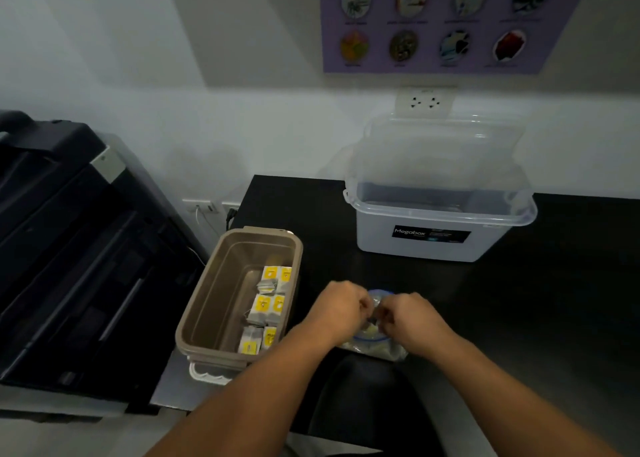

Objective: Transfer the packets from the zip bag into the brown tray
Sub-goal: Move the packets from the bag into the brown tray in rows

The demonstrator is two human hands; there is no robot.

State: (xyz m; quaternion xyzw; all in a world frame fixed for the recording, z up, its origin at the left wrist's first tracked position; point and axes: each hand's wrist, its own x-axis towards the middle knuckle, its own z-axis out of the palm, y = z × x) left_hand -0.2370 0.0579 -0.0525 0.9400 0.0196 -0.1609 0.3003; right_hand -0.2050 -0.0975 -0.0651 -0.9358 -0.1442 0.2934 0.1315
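Left hand and right hand pinch the clear blue-zipped plastic bag on the black table, mouth upward. Left, the brown plastic tray, lengthwise near-to-far, holds yellow packets; translucent storage box beyond.

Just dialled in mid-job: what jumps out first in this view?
The left hand and right hand meet at centre, pinching the mouth of the zip bag on the black counter. Left of them, the brown tray holds yellow-and-white packets along its right wall. Behind, at right, stands a clear Megabox tub.
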